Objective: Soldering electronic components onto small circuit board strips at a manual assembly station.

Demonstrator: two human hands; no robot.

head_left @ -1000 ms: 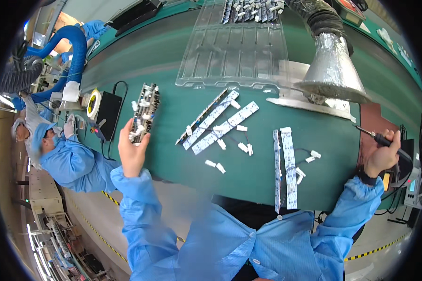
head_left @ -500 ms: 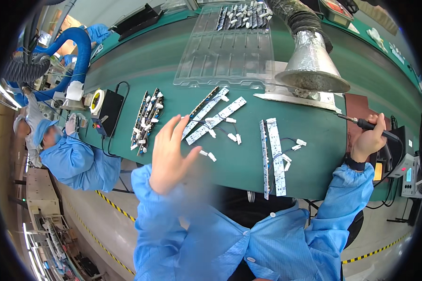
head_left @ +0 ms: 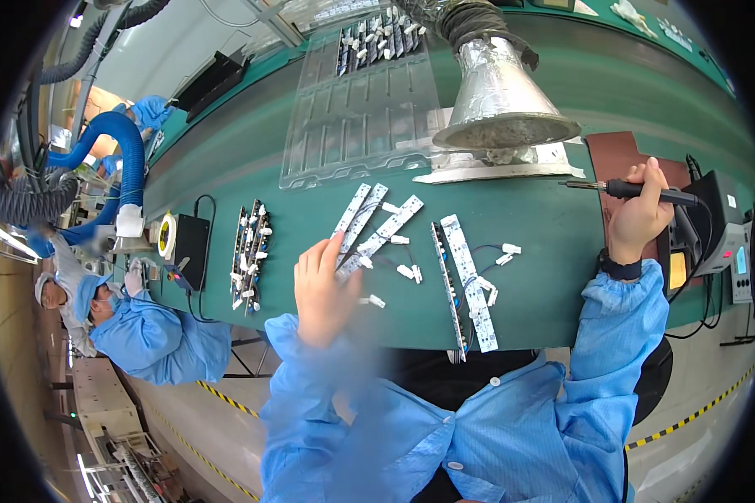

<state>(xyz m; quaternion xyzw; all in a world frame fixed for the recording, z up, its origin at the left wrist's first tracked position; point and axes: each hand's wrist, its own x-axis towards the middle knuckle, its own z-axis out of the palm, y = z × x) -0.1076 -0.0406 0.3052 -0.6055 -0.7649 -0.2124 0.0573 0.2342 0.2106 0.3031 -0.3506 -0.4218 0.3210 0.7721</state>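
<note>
My left hand (head_left: 319, 289) is at the near end of a narrow white circuit board strip (head_left: 354, 208), fingers close together on it; the thumb is partly hidden. Beside it lie a second white strip (head_left: 372, 210) and a slanted third strip (head_left: 398, 221), with wires and white connectors (head_left: 411, 272). My right hand (head_left: 637, 220) is wrapped round a soldering iron (head_left: 629, 189), its tip pointing left above the table. Between the hands, a white strip (head_left: 470, 285) lies flat next to a dark strip (head_left: 449, 289) that stands on its edge.
A bundle of strips (head_left: 250, 256) lies at left, by a black box (head_left: 186, 250). Behind are a clear plastic tray (head_left: 356, 126) and a metal fume hood (head_left: 507, 101). The soldering station (head_left: 721, 226) stands at right. Co-workers in blue sit at far left.
My left hand has come down onto the strips and its fingers have drawn together. The strip that showed its dark side now shows its white face. The view has shifted; the soldering iron stays in my right hand.
</note>
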